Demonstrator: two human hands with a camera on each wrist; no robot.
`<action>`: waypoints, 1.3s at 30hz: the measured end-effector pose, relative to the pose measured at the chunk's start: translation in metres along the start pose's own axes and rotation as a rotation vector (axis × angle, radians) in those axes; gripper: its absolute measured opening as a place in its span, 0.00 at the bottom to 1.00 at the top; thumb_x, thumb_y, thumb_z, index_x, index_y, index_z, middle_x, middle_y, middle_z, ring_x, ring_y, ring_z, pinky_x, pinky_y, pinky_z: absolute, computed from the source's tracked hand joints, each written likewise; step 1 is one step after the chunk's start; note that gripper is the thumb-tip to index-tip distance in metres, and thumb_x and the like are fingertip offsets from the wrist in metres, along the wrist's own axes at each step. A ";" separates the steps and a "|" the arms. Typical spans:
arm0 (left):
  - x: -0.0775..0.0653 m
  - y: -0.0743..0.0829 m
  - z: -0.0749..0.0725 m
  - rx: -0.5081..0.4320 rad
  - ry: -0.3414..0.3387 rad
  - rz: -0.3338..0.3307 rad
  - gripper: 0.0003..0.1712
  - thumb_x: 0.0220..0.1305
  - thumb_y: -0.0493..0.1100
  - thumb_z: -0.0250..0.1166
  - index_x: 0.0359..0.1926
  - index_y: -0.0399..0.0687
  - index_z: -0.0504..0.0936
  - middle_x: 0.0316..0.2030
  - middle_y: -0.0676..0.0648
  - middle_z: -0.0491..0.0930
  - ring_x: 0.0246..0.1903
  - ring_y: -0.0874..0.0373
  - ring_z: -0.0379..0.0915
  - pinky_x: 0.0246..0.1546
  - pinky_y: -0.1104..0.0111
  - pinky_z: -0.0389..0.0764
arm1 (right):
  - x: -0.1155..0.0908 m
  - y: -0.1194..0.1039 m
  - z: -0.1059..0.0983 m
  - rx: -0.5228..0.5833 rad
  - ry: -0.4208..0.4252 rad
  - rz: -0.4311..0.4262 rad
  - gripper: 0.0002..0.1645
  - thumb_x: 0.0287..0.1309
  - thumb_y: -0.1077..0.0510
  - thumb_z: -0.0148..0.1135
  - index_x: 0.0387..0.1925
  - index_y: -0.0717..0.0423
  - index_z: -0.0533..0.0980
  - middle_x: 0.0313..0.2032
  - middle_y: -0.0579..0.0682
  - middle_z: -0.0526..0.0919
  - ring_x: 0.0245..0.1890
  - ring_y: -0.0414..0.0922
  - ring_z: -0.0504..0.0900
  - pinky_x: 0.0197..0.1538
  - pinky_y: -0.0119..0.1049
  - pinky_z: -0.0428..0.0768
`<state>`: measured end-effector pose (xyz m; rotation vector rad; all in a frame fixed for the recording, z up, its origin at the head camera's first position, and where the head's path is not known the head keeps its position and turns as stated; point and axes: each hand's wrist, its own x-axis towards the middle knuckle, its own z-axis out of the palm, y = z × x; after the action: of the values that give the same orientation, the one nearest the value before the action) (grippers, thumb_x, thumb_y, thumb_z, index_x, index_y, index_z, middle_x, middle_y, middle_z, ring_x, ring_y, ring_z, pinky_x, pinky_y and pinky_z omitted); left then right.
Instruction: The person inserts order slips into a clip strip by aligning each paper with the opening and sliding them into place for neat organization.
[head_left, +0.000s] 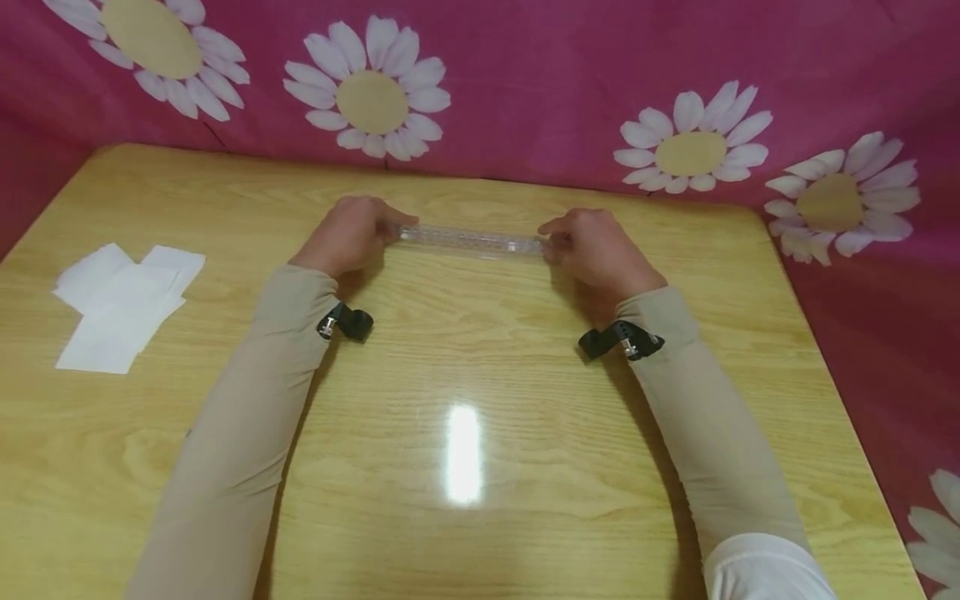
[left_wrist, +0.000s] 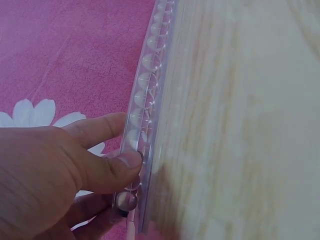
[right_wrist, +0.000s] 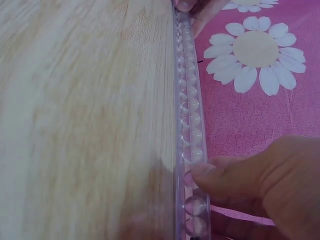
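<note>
A long clear plastic piece [head_left: 472, 240] spans the gap between both hands near the far side of the table. A row of round bumps runs along it, plain in the left wrist view on the plastic piece [left_wrist: 146, 80] and in the right wrist view [right_wrist: 190, 110]. My left hand [head_left: 352, 233] pinches one end, thumb on the bumps, with other fingers partly hidden behind. At the opposite end my right hand [head_left: 600, 254] pinches it the same way. What kind of plastic article it is cannot be told.
Several white paper sheets [head_left: 123, 304] lie overlapping at the left of the wooden table [head_left: 525, 417]. Behind the table and along its right side hangs a magenta cloth [head_left: 532, 92] with large daisies. Black straps [head_left: 348, 321] circle both sleeved wrists.
</note>
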<state>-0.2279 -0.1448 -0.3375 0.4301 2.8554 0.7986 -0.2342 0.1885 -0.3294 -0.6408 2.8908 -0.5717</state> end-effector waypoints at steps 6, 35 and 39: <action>0.002 -0.001 0.001 0.008 0.001 0.005 0.28 0.69 0.26 0.54 0.62 0.54 0.84 0.48 0.38 0.86 0.44 0.50 0.70 0.51 0.58 0.75 | -0.002 0.005 -0.002 -0.003 -0.004 -0.007 0.17 0.68 0.63 0.63 0.56 0.57 0.84 0.53 0.58 0.88 0.50 0.51 0.82 0.62 0.47 0.80; -0.002 0.004 -0.013 0.002 0.013 0.101 0.22 0.76 0.44 0.60 0.67 0.45 0.79 0.66 0.41 0.79 0.71 0.44 0.71 0.73 0.50 0.70 | -0.005 0.011 -0.003 -0.024 -0.002 -0.011 0.18 0.67 0.65 0.64 0.57 0.55 0.84 0.53 0.59 0.89 0.48 0.50 0.84 0.55 0.45 0.81; -0.011 0.006 -0.025 -0.016 0.075 0.050 0.23 0.77 0.48 0.59 0.67 0.45 0.79 0.67 0.41 0.79 0.70 0.44 0.70 0.73 0.50 0.69 | -0.005 0.010 -0.003 -0.008 0.000 -0.011 0.18 0.67 0.64 0.64 0.57 0.55 0.84 0.53 0.59 0.89 0.49 0.51 0.84 0.56 0.46 0.81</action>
<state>-0.2219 -0.1553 -0.3128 0.4813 2.9158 0.8640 -0.2342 0.1995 -0.3307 -0.6579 2.8927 -0.5621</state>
